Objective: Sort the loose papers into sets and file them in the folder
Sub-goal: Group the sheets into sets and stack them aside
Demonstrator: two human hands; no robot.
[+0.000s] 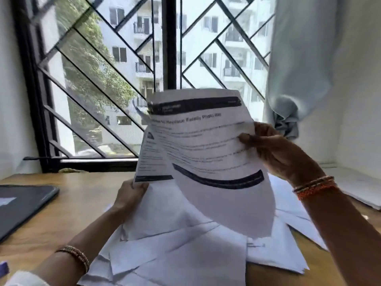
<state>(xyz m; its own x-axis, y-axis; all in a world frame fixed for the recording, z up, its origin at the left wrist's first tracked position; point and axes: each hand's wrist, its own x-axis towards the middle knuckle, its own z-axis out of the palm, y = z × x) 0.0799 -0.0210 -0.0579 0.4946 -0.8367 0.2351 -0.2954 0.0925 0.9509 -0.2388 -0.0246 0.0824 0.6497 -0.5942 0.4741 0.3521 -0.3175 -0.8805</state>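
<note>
Nearest the camera, a heap of loose white papers [181,250] lies spread and overlapping on a wooden desk [68,209], several sheets creased or turned blank side up, the pile fanning out toward the right edge of the desk. Above the heap a person holds two printed sheets up in front of a window. The left hand [132,195], a beaded bracelet [75,255] on its wrist, pinches the bottom corner of the rear printed sheet [150,159], thumb on the front face. The right hand [276,149], wearing orange and beaded bangles [315,186], grips the right edge of the front printed sheet [208,145], thumb laid across the text; this sheet bears black bands near top and bottom and a bold heading too blurred to read in full, and its lower part curls down over the heap. The two sheets overlap, the front one covering most of the rear one. At left on the desk lies a dark flat folder-like case [22,205], closed, well apart from the papers. A further stack of white sheets [354,188] rests at the far right. Beyond the desk, a black-framed window with a diagonal grille [103,79] shows trees and apartment blocks; a pale blue curtain [299,69] hangs knotted at right.
</note>
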